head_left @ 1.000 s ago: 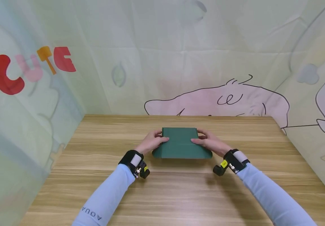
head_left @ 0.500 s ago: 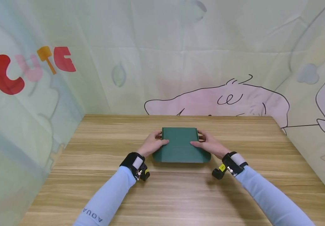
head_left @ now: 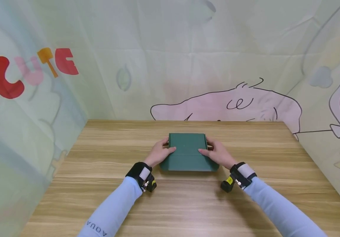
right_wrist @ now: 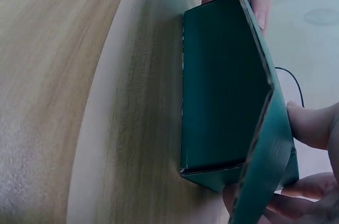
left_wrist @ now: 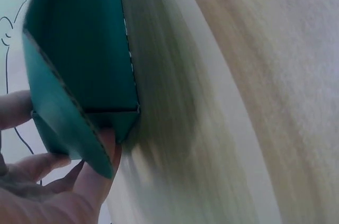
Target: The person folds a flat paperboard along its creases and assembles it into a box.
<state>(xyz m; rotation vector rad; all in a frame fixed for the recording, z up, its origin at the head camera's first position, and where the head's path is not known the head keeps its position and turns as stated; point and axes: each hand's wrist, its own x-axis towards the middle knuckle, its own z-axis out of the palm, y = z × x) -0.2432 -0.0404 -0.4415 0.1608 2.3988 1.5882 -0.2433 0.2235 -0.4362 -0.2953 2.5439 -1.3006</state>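
A green cardboard box (head_left: 187, 144) lies on the wooden table, its lid down over the top. The lid's front flap (head_left: 189, 163) juts out toward me, clear of the box's front wall (left_wrist: 87, 44). My left hand (head_left: 159, 153) grips the box's left side, thumb on the lid and the other fingers against the side wall. On the right side my right hand (head_left: 220, 154) holds it the same way. In the right wrist view, a side wing of the flap (right_wrist: 267, 166) stands outside the front wall. The box's inside is hidden.
The wooden table (head_left: 182, 204) reaches back to a printed cloth backdrop (head_left: 170, 65). Cloth also hangs at the left and right sides. A wrist camera (head_left: 227, 185) hangs under the right wrist, and another camera (head_left: 150, 184) under the left.
The lid's front flap has tilted down, its front edge now lower and nearer to me. My right hand and wrist have shifted slightly left and toward me. Both hands keep their hold.
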